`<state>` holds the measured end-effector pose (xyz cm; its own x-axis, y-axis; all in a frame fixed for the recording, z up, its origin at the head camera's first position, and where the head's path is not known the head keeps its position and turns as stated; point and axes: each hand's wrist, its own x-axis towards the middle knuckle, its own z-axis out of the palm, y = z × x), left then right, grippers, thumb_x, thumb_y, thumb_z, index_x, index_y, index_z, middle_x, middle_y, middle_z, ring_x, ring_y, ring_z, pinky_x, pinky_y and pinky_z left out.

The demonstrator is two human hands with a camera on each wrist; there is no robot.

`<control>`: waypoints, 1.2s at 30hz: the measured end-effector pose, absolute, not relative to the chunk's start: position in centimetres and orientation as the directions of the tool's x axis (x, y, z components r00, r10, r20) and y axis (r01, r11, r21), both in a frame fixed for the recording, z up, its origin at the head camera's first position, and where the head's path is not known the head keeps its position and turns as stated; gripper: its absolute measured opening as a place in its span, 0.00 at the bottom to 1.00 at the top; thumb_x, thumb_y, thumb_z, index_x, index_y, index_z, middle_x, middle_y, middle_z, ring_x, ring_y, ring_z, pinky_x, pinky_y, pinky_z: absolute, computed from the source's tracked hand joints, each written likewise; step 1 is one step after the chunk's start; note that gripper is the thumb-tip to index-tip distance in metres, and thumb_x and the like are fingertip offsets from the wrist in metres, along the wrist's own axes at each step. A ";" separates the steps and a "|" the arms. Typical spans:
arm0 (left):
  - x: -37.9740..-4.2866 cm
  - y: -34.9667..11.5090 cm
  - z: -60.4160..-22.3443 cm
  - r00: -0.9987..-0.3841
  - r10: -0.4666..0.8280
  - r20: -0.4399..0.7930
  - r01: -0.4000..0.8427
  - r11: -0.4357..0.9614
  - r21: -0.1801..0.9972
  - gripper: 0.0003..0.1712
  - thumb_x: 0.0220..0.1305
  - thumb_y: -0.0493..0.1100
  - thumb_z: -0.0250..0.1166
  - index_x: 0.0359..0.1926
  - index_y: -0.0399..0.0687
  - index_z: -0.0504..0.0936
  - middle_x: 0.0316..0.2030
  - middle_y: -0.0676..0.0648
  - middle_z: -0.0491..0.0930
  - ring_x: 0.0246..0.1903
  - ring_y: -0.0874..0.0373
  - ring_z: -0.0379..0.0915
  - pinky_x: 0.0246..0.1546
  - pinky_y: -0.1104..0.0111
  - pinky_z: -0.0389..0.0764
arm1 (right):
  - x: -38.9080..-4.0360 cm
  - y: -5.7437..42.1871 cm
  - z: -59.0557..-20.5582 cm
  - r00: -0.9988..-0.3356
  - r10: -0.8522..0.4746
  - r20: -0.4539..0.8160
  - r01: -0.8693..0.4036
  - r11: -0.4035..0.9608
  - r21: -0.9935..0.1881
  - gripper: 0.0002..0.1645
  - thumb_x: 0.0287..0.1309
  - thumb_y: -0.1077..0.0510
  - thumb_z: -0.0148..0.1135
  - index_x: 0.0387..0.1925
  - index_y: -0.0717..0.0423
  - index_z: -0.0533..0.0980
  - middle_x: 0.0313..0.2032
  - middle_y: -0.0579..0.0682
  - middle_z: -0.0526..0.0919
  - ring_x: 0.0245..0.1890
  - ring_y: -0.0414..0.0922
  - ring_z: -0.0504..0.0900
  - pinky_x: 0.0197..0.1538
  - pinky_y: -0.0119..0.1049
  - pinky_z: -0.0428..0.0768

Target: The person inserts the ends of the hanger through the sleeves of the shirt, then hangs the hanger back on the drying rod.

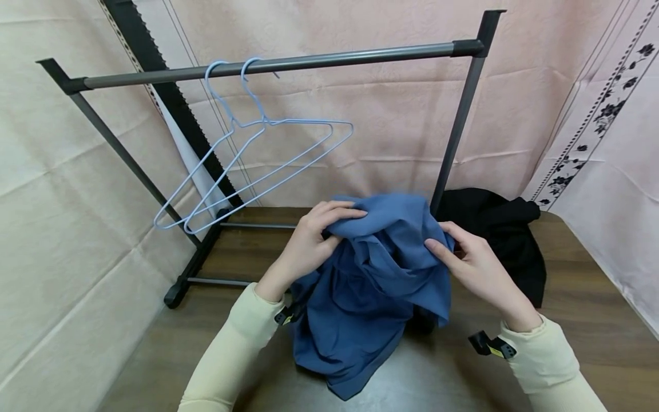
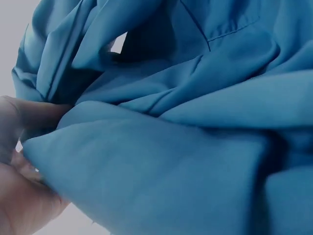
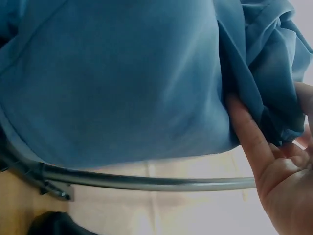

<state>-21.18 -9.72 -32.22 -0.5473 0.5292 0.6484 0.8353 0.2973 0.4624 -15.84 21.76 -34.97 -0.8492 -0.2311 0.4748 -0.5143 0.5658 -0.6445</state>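
Observation:
A bunched blue garment [image 1: 360,297] is held up between both hands in front of the rack, its lower part hanging down over the wooden surface. My left hand [image 1: 316,232] grips its upper left edge, fingers over the top and thumb beneath. On the other side my right hand [image 1: 471,260] pinches a fold between thumb and fingers. Close up in the left wrist view, the blue cloth [image 2: 146,166] shows a stitched seam at the top. In the right wrist view, the right thumb presses into a crease of the cloth [image 3: 146,88].
A dark metal clothes rack [image 1: 319,60] stands behind the hands. Two light blue wire hangers [image 1: 288,121] hang from the left half of its bar. A black garment [image 1: 494,234] lies behind the right hand on the wooden surface [image 1: 576,320]. Pale curtains [image 1: 381,131] enclose the area.

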 end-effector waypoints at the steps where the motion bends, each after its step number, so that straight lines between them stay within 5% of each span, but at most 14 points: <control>1: -21.2 -9.9 -32.5 -0.553 0.544 0.631 0.831 0.307 0.463 0.33 0.58 0.20 0.59 0.59 0.51 0.83 0.61 0.47 0.77 0.60 0.53 0.70 0.60 0.59 0.73 | -15.9 21.9 -35.2 -0.852 -0.236 0.468 -0.511 0.572 -0.642 0.14 0.72 0.56 0.60 0.56 0.46 0.77 0.29 0.46 0.75 0.23 0.41 0.73 0.27 0.32 0.70; 8: -21.8 -10.8 -34.0 -0.592 0.642 0.487 0.798 0.385 0.464 0.38 0.57 0.19 0.56 0.64 0.54 0.80 0.64 0.48 0.74 0.64 0.52 0.66 0.61 0.55 0.71 | -16.5 22.9 -36.8 -0.870 -0.260 0.419 -0.485 0.598 -0.638 0.12 0.74 0.54 0.58 0.55 0.46 0.77 0.31 0.46 0.75 0.23 0.41 0.72 0.28 0.32 0.71; 14: -22.3 -11.6 -36.0 -0.619 0.713 0.330 0.766 0.456 0.453 0.36 0.62 0.23 0.61 0.69 0.55 0.75 0.67 0.46 0.70 0.67 0.49 0.62 0.65 0.53 0.68 | -16.8 23.7 -38.5 -0.929 -0.268 0.256 -0.370 0.617 -0.695 0.18 0.75 0.47 0.56 0.59 0.47 0.75 0.41 0.50 0.79 0.21 0.42 0.72 0.28 0.35 0.72; 22: -22.3 -12.0 -39.1 -0.647 0.738 0.190 0.717 0.505 0.481 0.34 0.68 0.36 0.66 0.73 0.55 0.69 0.72 0.46 0.63 0.71 0.46 0.57 0.66 0.50 0.65 | -16.7 24.3 -40.5 -0.939 -0.312 0.147 -0.325 0.654 -0.683 0.22 0.75 0.45 0.55 0.61 0.53 0.75 0.55 0.53 0.79 0.46 0.48 0.75 0.48 0.43 0.76; 29: -22.0 -12.5 -40.0 -0.669 0.709 0.221 0.713 0.529 0.460 0.41 0.69 0.41 0.68 0.77 0.60 0.60 0.78 0.44 0.48 0.72 0.41 0.54 0.64 0.45 0.67 | -16.4 24.8 -40.5 -0.947 -0.291 0.135 -0.306 0.697 -0.648 0.27 0.75 0.46 0.55 0.64 0.60 0.73 0.58 0.60 0.77 0.52 0.54 0.76 0.53 0.54 0.75; 36: -22.0 -16.1 -38.9 -0.787 0.566 0.243 0.607 0.644 0.465 0.39 0.69 0.44 0.68 0.77 0.55 0.62 0.75 0.44 0.57 0.71 0.42 0.56 0.65 0.45 0.67 | -15.6 24.8 -38.4 -0.946 -0.212 0.246 -0.320 0.741 -0.591 0.25 0.75 0.46 0.55 0.65 0.54 0.73 0.59 0.59 0.74 0.48 0.53 0.75 0.46 0.51 0.74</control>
